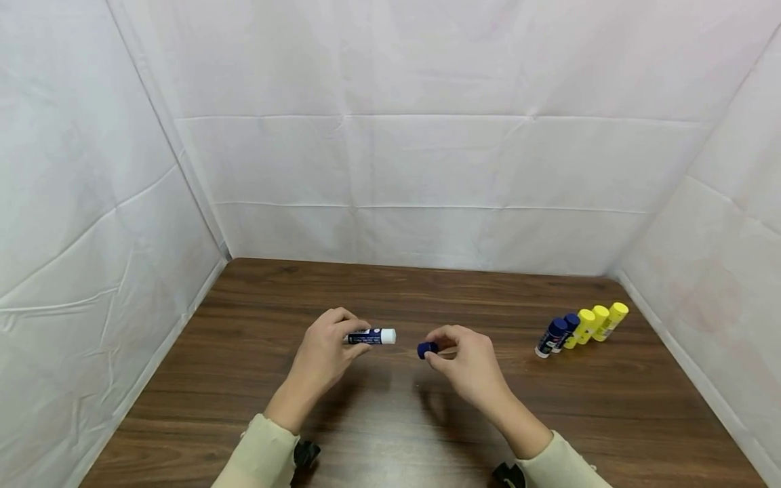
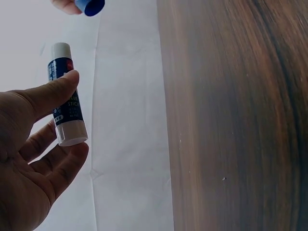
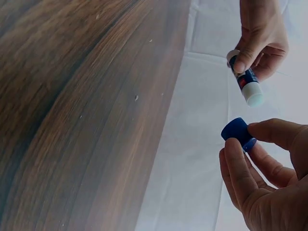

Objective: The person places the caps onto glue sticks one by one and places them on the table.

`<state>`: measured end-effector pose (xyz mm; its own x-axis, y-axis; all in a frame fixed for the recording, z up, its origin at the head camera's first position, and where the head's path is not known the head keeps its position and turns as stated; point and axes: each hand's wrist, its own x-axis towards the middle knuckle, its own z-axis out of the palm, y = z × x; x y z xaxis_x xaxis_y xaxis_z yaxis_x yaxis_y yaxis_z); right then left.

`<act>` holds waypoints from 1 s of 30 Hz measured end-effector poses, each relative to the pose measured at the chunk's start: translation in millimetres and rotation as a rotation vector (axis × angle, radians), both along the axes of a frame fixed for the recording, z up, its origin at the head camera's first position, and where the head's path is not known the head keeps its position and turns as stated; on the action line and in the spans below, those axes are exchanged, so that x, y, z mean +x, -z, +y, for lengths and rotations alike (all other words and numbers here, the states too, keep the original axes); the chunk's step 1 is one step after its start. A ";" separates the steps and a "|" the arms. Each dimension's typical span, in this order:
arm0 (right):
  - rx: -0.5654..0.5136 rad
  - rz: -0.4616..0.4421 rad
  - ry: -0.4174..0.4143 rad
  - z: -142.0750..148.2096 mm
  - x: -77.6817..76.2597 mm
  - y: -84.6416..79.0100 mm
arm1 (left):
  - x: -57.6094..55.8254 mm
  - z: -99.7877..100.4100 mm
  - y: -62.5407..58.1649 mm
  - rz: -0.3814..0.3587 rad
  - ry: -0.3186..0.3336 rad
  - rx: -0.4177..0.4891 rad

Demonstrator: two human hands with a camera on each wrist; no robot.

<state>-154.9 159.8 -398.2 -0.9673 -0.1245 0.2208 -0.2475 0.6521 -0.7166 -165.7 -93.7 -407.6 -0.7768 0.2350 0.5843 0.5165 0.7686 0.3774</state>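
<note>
My left hand (image 1: 327,344) pinches a glue stick (image 1: 371,336) between thumb and fingers, holding it sideways above the table. Its label is dark blue, and the uncapped white end points toward my right hand. In the left wrist view the words on the glue stick (image 2: 67,103) show beside the thumb. Across a short gap, my right hand (image 1: 468,359) holds a blue cap (image 1: 428,349) by thumb and fingertips. The right wrist view shows the cap (image 3: 237,131) apart from the glue stick's white end (image 3: 253,94).
To the right on the brown wooden table (image 1: 390,434) stand several glue sticks in a row: two with blue caps (image 1: 555,329) and, beyond them, yellow ones (image 1: 612,321). White sheeting (image 1: 427,163) encloses the table at the back and both sides.
</note>
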 end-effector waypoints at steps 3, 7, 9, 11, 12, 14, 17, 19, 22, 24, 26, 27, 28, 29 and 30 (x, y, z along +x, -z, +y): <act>-0.052 -0.013 0.015 -0.6 1.4 -1.9 | 1.0 0.4 -0.1 0.006 0.003 0.006; -0.121 -0.030 0.025 -1.2 2.0 -3.1 | 1.9 1.9 -0.1 0.008 0.007 0.008; -0.164 -0.046 0.018 -1.5 2.4 -3.6 | 2.6 2.9 -0.6 0.007 0.008 0.010; -0.216 -0.070 0.003 -1.9 2.3 -3.7 | 3.5 4.1 -0.9 0.011 0.009 0.012; -0.243 -0.081 -0.005 -2.2 2.3 -3.9 | 3.9 4.7 -1.1 0.014 0.008 0.011; -0.289 -0.095 -0.021 -3.0 2.1 -4.2 | 4.7 5.4 -1.3 0.020 0.011 0.007; -0.346 -0.106 -0.039 -4.5 1.6 -4.1 | 5.5 6.3 -1.4 0.030 0.016 0.000; -0.370 -0.100 -0.046 -5.9 1.7 -4.5 | 5.8 6.8 -1.5 0.039 0.018 -0.004; -0.400 -0.094 -0.053 -8.0 2.3 -4.6 | 6.2 7.6 -2.0 0.051 0.019 0.000; -0.417 -0.096 -0.055 -9.3 2.8 -4.7 | 6.6 8.2 -2.4 0.056 0.025 0.008; -0.430 -0.098 -0.051 -10.4 3.2 -4.2 | 7.1 8.9 -2.9 0.051 0.030 0.018; -0.434 -0.099 -0.046 -10.8 3.4 -3.9 | 7.2 9.3 -3.1 0.049 0.033 0.022; -0.439 -0.100 -0.043 -11.4 3.5 -3.7 | 7.6 9.6 -3.4 0.044 0.035 0.025; -0.443 -0.100 -0.038 -12.0 3.5 -3.5 | 8.0 9.9 -3.7 0.038 0.035 0.025; -0.449 -0.098 -0.035 -12.5 3.4 -3.2 | 8.4 10.3 -4.1 0.034 0.034 0.024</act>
<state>-151.5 147.2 -395.0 -0.9833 -0.0700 0.1677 -0.1804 0.2639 -0.9475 -157.3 -83.4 -403.5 -0.7484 0.2467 0.6156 0.5547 0.7416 0.3772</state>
